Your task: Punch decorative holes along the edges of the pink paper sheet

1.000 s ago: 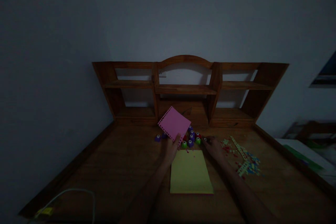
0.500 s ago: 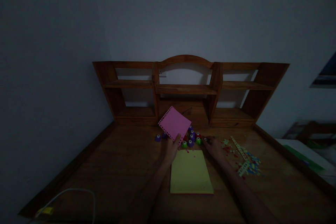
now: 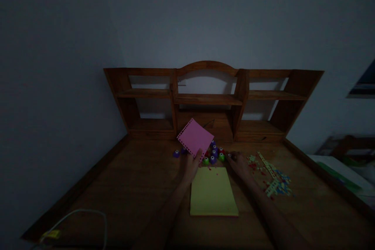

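Pinched between the thumb and fingers of my left hand [image 3: 191, 166] is a pink sheet of paper [image 3: 195, 136]. It is held up at a tilt, with punched holes along its left and lower edges. My right hand [image 3: 239, 165] is closed around a dark craft punch [image 3: 229, 156] with a white top, mostly hidden by the fingers. Several more small craft punches stand between the hands, among them a purple punch [image 3: 213, 159], a green punch [image 3: 221, 157] and a red punch [image 3: 222, 150]. Below them lies a stack of yellow paper [image 3: 213, 193] with small pink bits at its top edge.
Yellow punched strips [image 3: 266, 165] and scattered red, blue and yellow paper bits [image 3: 283, 185] lie on the right of the wooden desk [image 3: 131, 183]. A wooden shelf unit [image 3: 208, 99] stands along the back. A white cable [image 3: 88, 211] curves at front left.
Almost nothing differs. Both hands keep their places, and the pink sheet has shifted only very slightly to the right.
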{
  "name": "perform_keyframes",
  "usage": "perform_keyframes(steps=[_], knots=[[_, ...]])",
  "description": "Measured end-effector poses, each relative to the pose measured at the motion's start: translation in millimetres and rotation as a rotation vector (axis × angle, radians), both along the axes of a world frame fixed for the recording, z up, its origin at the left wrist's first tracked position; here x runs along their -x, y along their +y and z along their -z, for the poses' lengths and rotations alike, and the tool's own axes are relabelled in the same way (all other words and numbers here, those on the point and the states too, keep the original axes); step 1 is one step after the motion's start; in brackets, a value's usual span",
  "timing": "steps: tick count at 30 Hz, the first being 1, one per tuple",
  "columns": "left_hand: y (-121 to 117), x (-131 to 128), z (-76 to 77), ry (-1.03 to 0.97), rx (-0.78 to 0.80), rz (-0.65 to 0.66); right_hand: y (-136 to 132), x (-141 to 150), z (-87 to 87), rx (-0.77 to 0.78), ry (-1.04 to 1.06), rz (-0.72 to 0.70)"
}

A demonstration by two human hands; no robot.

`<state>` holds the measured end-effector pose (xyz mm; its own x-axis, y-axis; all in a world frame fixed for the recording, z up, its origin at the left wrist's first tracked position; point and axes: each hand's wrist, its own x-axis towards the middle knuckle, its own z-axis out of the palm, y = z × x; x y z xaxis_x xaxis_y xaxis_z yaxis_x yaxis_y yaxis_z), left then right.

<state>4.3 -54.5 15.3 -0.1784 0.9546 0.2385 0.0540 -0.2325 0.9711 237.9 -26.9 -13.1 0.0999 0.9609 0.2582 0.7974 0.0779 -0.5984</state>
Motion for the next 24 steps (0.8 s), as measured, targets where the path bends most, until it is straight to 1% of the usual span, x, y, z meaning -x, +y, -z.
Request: perform_keyframes(steps=[3, 6, 9, 14, 19, 21, 24], knots=[[-0.6, 0.1, -0.1, 0.017, 0.005, 0.015, 3.2, -1.9, 4.6, -0.008, -0.024, -0.011], [-1.8, 0.5, -2.8, 0.028, 0.011, -0.003, 6.9, -4.2, 10.4, -0.007, -0.049, -0.012], [-2.3, 1.2, -4.8, 0.028, -0.013, 0.0, 8.8, -5.6, 13.9, -0.004, -0.053, -0.019], [1.6, 0.5, 1.4, 0.018, -0.009, -0.002, 9.4, -6.5, 14.8, -0.001, -0.079, -0.007], [5.2, -0.9, 6.2, -0.005, -0.047, 0.005, 7.3, -5.1, 10.5, 0.0, -0.077, -0.011], [4.5, -0.3, 5.5, 0.007, -0.049, 0.009, 4.8, -3.3, 5.8, 0.002, -0.064, -0.01], [3.1, 1.1, 4.4, 0.036, -0.011, 0.029, -0.3, 0.2, -3.1, 0.01, -0.021, -0.01]])
